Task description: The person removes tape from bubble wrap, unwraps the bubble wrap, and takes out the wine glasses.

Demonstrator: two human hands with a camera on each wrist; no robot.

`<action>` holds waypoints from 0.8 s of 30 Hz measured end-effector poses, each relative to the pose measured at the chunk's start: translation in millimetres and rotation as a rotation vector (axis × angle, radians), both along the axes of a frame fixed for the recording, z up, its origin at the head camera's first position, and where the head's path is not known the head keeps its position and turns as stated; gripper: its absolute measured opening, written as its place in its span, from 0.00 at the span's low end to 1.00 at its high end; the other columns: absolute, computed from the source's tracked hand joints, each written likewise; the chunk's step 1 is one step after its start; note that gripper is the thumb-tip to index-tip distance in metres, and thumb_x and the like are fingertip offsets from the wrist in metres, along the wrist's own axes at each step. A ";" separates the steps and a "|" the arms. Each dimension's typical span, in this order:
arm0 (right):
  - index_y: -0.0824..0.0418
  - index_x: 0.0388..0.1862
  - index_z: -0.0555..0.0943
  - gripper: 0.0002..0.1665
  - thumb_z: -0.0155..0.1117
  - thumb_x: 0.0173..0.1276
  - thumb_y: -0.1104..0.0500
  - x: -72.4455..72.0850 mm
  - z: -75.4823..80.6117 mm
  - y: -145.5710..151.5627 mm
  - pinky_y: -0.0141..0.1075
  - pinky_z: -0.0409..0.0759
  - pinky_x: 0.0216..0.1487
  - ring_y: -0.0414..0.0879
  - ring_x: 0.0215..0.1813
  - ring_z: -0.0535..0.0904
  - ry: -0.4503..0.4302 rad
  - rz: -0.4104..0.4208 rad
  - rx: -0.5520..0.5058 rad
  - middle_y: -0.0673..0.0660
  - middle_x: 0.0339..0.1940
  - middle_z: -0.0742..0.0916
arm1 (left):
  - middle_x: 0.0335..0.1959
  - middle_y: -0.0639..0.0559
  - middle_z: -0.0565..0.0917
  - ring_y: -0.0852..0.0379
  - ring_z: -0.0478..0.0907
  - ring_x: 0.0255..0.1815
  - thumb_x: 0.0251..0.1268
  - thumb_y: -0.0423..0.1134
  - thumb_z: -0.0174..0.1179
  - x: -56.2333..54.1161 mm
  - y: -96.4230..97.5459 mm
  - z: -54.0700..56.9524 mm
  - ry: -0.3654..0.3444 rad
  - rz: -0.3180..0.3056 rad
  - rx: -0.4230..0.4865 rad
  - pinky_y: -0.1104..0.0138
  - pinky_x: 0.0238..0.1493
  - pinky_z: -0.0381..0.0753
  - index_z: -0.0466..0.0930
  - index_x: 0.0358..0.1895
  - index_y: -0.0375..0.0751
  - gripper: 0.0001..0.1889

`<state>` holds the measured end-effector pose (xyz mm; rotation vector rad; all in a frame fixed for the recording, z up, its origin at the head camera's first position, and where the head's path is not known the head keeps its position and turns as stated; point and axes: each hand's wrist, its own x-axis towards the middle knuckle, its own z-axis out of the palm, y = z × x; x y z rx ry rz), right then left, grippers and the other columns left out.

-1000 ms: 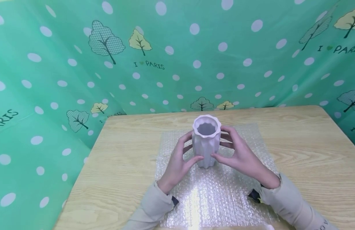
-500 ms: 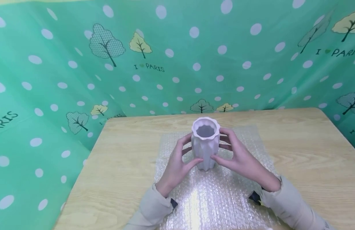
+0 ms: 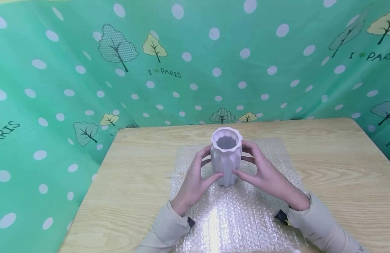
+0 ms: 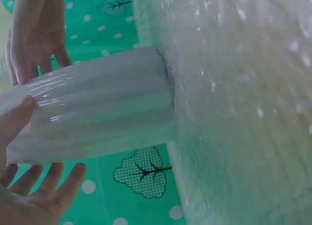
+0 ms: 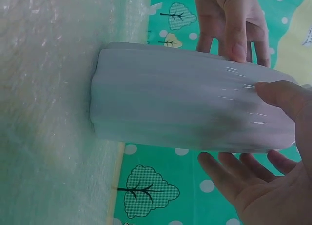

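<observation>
A white ceramic vase (image 3: 226, 165) with a scalloped rim and fluted sides stands upright, mouth up. Beneath it lies a sheet of bubble wrap (image 3: 239, 218), and the base meets the sheet in both wrist views. On the vase's left side, my left hand (image 3: 195, 178) grips it with the thumb in front and fingers round the side. My right hand (image 3: 262, 171) holds the opposite side likewise, its thumb close to the left one. In the right wrist view the vase (image 5: 170, 98) shows its glossy lower body; parts of the fingers behind it are hidden.
The wooden table (image 3: 135, 182) extends on both sides of the bubble wrap. Behind it hangs a green dotted curtain (image 3: 195, 70) printed with trees. A dark strap end (image 3: 281, 216) sticks out by the right sleeve (image 3: 321, 221).
The view shifts very slightly. Both hands keep their hold on the vase, which stays in the same place on the bubble wrap.
</observation>
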<state>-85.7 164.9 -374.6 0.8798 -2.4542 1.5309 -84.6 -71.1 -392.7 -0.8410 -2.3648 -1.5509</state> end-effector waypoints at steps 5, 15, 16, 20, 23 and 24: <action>0.52 0.77 0.55 0.52 0.74 0.61 0.65 -1.3 -0.7 2.0 0.36 0.77 0.66 0.50 0.72 0.67 0.019 0.000 0.015 0.54 0.74 0.67 | 0.74 0.52 0.65 0.53 0.65 0.73 0.61 0.40 0.69 -0.8 -1.9 0.3 0.027 0.015 -0.076 0.56 0.70 0.73 0.54 0.76 0.46 0.43; 0.54 0.76 0.56 0.47 0.72 0.64 0.61 -2.8 -4.5 8.9 0.49 0.77 0.66 0.51 0.72 0.67 0.037 0.017 0.086 0.56 0.72 0.69 | 0.73 0.50 0.67 0.53 0.66 0.73 0.66 0.45 0.65 -0.1 -11.4 -1.5 -0.007 0.028 -0.160 0.55 0.70 0.72 0.54 0.76 0.45 0.39; 0.55 0.76 0.56 0.47 0.71 0.65 0.60 -2.5 -5.2 10.3 0.49 0.77 0.66 0.52 0.72 0.67 0.037 0.014 0.108 0.57 0.72 0.69 | 0.73 0.50 0.67 0.53 0.66 0.72 0.67 0.45 0.64 0.3 -12.4 -1.5 0.001 0.035 -0.179 0.56 0.71 0.72 0.54 0.76 0.44 0.39; 0.58 0.75 0.57 0.45 0.71 0.66 0.57 -0.5 -8.4 15.4 0.51 0.75 0.67 0.55 0.73 0.66 0.004 0.007 0.177 0.59 0.73 0.68 | 0.72 0.48 0.68 0.52 0.66 0.72 0.67 0.47 0.64 2.3 -15.6 -1.1 0.013 0.073 -0.250 0.56 0.71 0.71 0.56 0.75 0.44 0.38; 0.58 0.75 0.56 0.45 0.70 0.66 0.54 1.2 -11.1 19.5 0.53 0.75 0.66 0.60 0.72 0.67 -0.040 0.003 0.197 0.61 0.74 0.67 | 0.72 0.48 0.67 0.51 0.67 0.72 0.67 0.47 0.64 3.3 -17.5 -0.9 0.003 0.091 -0.277 0.55 0.72 0.70 0.56 0.75 0.45 0.38; 0.58 0.75 0.56 0.45 0.70 0.67 0.54 1.5 -12.2 20.9 0.54 0.75 0.66 0.61 0.72 0.67 -0.050 0.002 0.200 0.62 0.74 0.67 | 0.72 0.48 0.67 0.51 0.67 0.72 0.67 0.48 0.63 3.4 -18.1 -0.8 0.002 0.095 -0.283 0.55 0.72 0.70 0.56 0.75 0.45 0.38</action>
